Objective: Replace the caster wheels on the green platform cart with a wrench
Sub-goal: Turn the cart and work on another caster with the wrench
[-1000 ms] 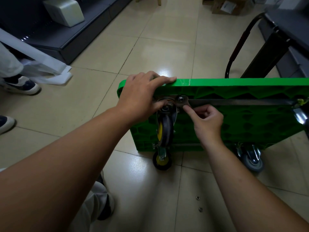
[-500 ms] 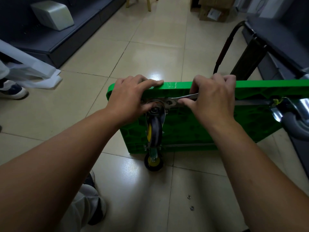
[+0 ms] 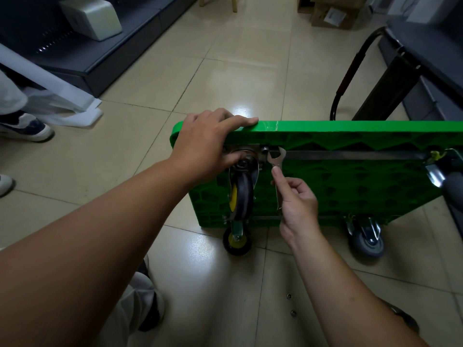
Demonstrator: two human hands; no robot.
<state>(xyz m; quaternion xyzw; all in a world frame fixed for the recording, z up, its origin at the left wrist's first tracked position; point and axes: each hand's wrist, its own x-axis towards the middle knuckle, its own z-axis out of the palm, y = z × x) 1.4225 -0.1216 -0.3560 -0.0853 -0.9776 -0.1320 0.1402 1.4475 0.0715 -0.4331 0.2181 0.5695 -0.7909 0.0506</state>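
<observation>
The green platform cart [image 3: 350, 186] stands on its side on the tiled floor, underside toward me. My left hand [image 3: 208, 149] grips its top edge, thumb against the mounting plate of a black-and-yellow caster [image 3: 241, 194]. My right hand [image 3: 297, 196] holds a silver open-end wrench [image 3: 277, 166] upright, its jaw beside a bolt [image 3: 265, 149] on that plate. A second yellow-hubbed caster [image 3: 237, 240] rests on the floor below. A grey caster [image 3: 368, 237] sits at the lower right.
Two small washers or nuts [image 3: 290, 304] lie on the floor near me. The cart's black handle [image 3: 348, 78] sticks out behind. Dark shelving [image 3: 100, 46] lines the left and a dark table [image 3: 426, 46] the right. Another person's shoes [image 3: 27, 127] are at left, a cardboard box [image 3: 333, 11] far back.
My right hand came down from the cart's top edge and swung the wrench from lying level along the metal strip to standing upright under the bolt. My left hand kept its grip.
</observation>
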